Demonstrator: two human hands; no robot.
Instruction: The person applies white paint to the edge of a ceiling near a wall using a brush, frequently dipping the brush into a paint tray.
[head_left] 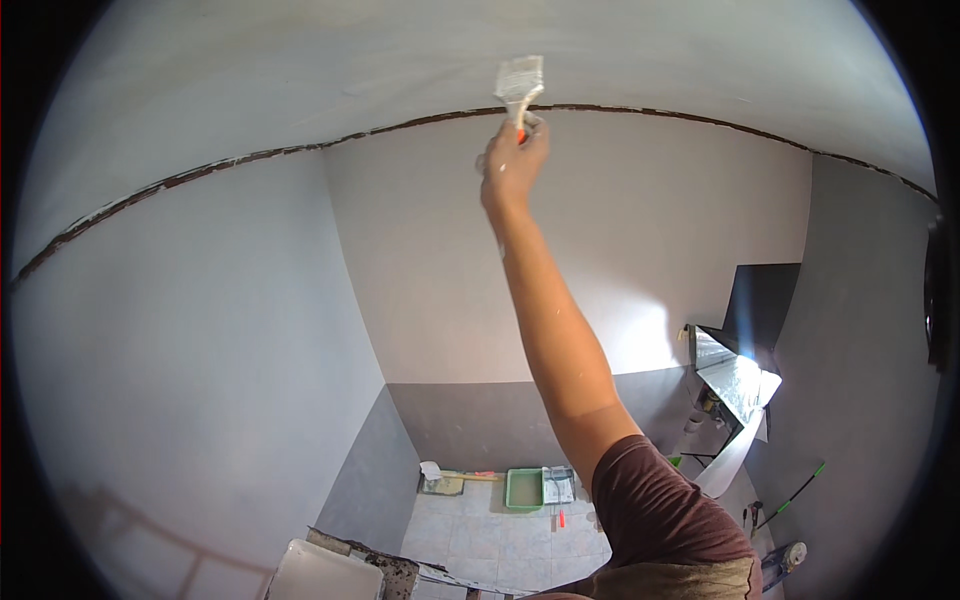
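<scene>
My right hand (514, 168), at the end of a raised and outstretched arm, is closed around the handle of a flat paintbrush (520, 78). White paint coats the bristles, which point up toward the pale ceiling (300, 75). A bit of orange shows on the handle between my fingers. Behind the brush runs a dark, rough strip (420, 121) along the line where wall and ceiling meet. Whether the bristles touch the ceiling I cannot tell. White specks of paint mark my hand and forearm. My left hand is out of view.
Close by at the lower left is a white tray (325, 574) beside a rough, paint-spattered board (395, 572). Far below on the tiled floor (480, 540) lie a green paint tray (524, 489) and a red-handled tool (562, 519). A shiny silver panel (735, 385) leans at the right.
</scene>
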